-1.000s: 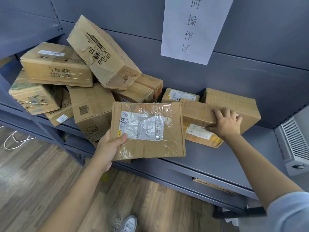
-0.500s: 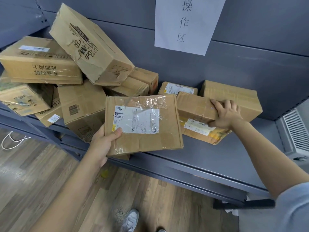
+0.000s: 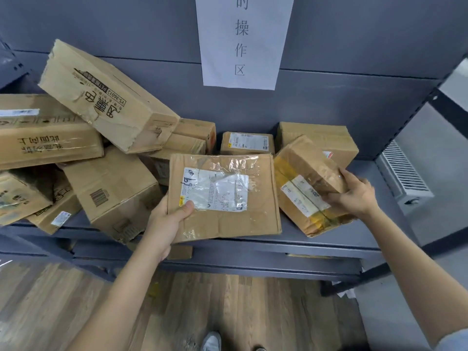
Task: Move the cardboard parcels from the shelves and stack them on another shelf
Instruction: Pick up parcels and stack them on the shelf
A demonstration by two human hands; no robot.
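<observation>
My left hand (image 3: 166,225) grips the lower left corner of a flat taped parcel (image 3: 235,214) with a white label, held over the front edge of the grey shelf (image 3: 329,239). My right hand (image 3: 354,196) holds a smaller parcel with yellow tape (image 3: 301,178), tilted up on its lower edge on the shelf. Behind it stands a bigger box (image 3: 316,138), and a small labelled parcel (image 3: 247,143) sits at the back wall.
Several cardboard boxes lie piled at the left, topped by a long tilted box (image 3: 106,97). A paper sign (image 3: 243,39) hangs on the back panel. A white radiator (image 3: 402,173) is at right. Below are a lower shelf, wooden floor and my shoe (image 3: 211,342).
My right hand has pulled the yellow-taped parcel off the bigger box and tipped it up. The flat parcel stays in my left hand. The camera has moved closer.
</observation>
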